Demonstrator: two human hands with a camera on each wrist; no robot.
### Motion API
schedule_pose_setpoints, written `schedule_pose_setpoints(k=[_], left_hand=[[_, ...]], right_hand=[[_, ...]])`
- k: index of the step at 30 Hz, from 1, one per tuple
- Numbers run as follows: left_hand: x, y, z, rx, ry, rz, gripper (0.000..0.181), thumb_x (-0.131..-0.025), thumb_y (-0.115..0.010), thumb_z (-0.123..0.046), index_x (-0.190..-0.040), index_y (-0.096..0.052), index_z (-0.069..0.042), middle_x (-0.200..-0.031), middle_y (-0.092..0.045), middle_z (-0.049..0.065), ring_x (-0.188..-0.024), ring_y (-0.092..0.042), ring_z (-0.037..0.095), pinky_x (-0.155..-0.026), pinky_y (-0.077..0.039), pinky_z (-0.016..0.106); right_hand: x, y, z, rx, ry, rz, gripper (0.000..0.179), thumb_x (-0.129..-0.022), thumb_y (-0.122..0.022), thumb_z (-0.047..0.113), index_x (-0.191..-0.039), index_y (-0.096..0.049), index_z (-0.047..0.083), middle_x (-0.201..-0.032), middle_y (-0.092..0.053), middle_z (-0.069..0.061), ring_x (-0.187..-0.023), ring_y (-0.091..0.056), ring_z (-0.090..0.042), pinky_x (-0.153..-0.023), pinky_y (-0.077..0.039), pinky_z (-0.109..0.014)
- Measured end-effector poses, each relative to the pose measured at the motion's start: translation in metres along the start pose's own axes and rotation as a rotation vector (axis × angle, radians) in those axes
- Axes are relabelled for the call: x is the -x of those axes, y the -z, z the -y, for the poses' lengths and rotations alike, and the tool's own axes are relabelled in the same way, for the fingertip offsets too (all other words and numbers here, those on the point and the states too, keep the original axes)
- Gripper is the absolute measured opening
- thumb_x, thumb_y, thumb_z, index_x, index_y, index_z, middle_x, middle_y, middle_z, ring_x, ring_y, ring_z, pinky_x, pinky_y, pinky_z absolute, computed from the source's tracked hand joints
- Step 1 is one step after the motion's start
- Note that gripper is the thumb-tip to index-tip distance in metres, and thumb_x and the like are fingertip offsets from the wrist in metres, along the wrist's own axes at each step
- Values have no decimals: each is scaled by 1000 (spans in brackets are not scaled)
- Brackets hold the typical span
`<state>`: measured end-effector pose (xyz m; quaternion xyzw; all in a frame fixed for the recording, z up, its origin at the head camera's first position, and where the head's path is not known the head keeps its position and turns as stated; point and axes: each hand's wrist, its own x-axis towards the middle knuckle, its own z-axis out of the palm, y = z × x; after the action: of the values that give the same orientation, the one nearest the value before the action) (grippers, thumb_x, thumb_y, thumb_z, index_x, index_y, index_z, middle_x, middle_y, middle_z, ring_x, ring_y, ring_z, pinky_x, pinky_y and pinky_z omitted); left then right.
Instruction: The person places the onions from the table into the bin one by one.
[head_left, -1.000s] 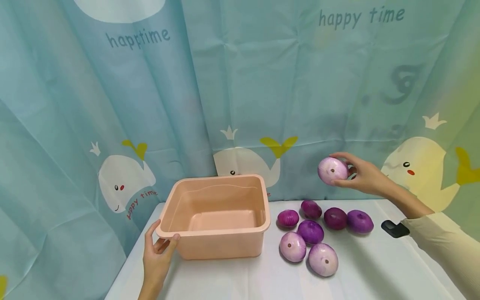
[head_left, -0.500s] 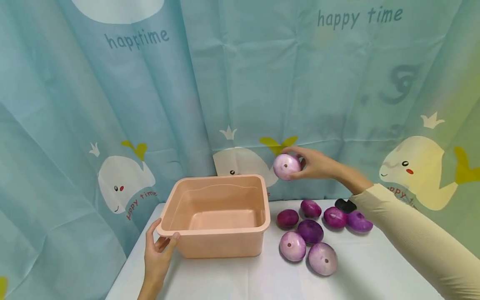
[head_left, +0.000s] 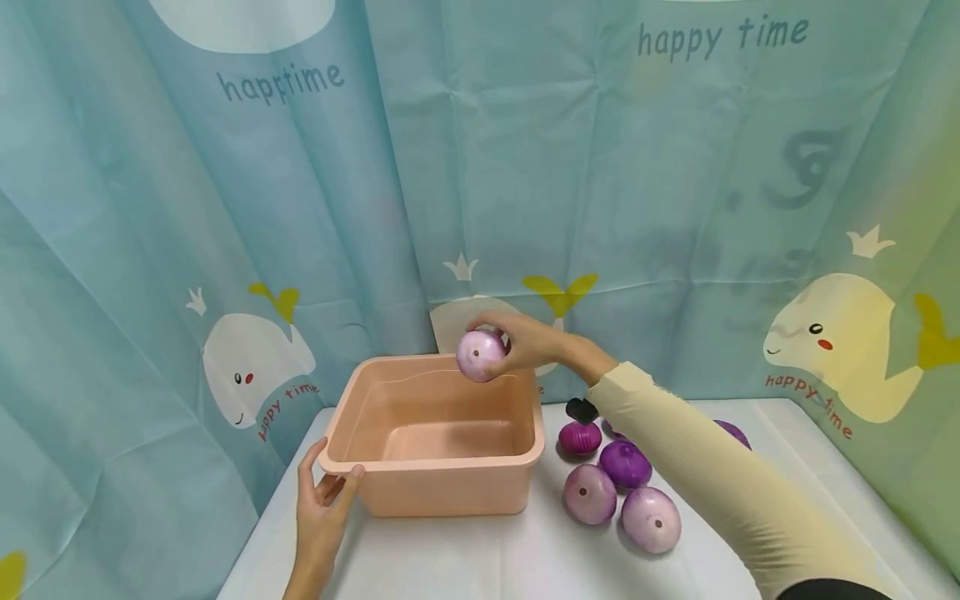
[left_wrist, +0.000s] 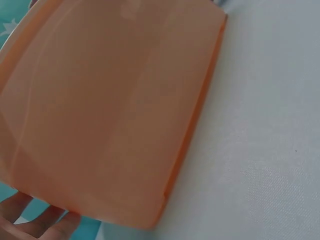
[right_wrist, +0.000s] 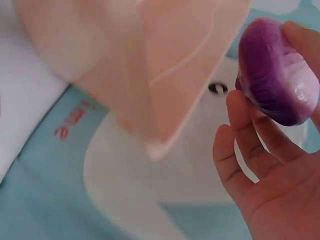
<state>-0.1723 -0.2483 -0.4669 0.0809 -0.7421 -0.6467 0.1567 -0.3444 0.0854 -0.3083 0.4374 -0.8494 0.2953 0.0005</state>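
My right hand (head_left: 525, 340) pinches a pale purple onion (head_left: 478, 357) between thumb and fingers, over the back right of a peach plastic tub (head_left: 442, 485). In the right wrist view the same onion (right_wrist: 277, 75) shows a darker purple side, and the last fingers of the hand stand away from it. My left hand (head_left: 322, 510) grips the tub's front left corner, thumb on the rim and fingers round the side. In the left wrist view those fingers (left_wrist: 42, 222) lie against the wall of the tub (left_wrist: 110, 115). The visible floor of the tub holds nothing.
Right of the tub, several onions lie on the white table (head_left: 450, 558): two pale ones, the nearest a pale onion (head_left: 651, 520), and darker ones such as a purple onion (head_left: 626, 464). My right sleeve (head_left: 697, 458) hides some. A blue whale-print curtain (head_left: 510, 167) hangs behind.
My right hand has carried the onion leftward from above the other onions to over the tub. The left hand keeps its grip on the tub's corner.
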Motion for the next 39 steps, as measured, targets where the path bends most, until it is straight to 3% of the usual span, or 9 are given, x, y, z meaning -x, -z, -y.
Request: schedule_pose_setpoints(k=[6,8,12,21,28,35,39], left_hand=[[2,0,-1,-17,-23,-31,75,-101,-67,-24,-162,-22,-27,-163,-31,17,-123,-52,13,-83,-47,6],[2,-2,-1,-29,-32,-46,75,-102,-67,-24,-162,-23,-26,-163,-31,17,-124,-52,16,-82,-46,5],[3,-5,0,-29,-45,-55,76,-102,-67,-24,-163,-22,-25,-164,-28,18,-132,-47,38,-81,-46,4],[4,-7,1,-26,-59,-46,73,-101,-67,-24,-161,-24,-27,-163,-29,13,-132,-48,36,-83,-47,5],[4,-6,1,-29,-49,-37,74,-102,-67,-25,-161,-24,-29,-162,-31,15,-130,-49,37,-82,-48,7],[3,-5,0,-54,-28,-56,73,-101,-68,-26,-161,-26,-32,-159,-37,14,-114,-54,7,-81,-50,8],[3,-5,0,-60,-35,-53,76,-101,-68,-26,-162,-24,-33,-161,-35,13,-111,-53,2,-82,-50,8]], right_hand=[[-26,-30,2,5,35,65,60,-79,-88,19,-131,-59,10,-123,-62,-4,-107,-58,-19,-93,-51,-30],[-31,-38,2,10,17,93,59,-79,-89,19,-129,-59,11,-121,-62,-3,-105,-59,-18,-93,-50,-29],[-37,-49,4,21,-37,150,59,-79,-88,19,-129,-59,13,-118,-62,-4,-103,-60,-19,-92,-51,-30],[-41,-60,6,46,-139,194,62,-80,-87,23,-134,-55,20,-123,-60,-2,-107,-58,-18,-93,-50,-31],[-38,-59,5,-45,-192,236,83,-84,-86,30,-153,-41,21,-137,-57,-12,-124,-57,-30,-100,-50,-40],[-32,-46,10,-60,-138,231,83,-86,-85,27,-155,-40,16,-148,-51,-13,-129,-53,-36,-100,-50,-42],[-22,-29,11,-28,-87,197,85,-87,-84,24,-157,-39,11,-150,-49,-15,-128,-54,-35,-97,-53,-43]])
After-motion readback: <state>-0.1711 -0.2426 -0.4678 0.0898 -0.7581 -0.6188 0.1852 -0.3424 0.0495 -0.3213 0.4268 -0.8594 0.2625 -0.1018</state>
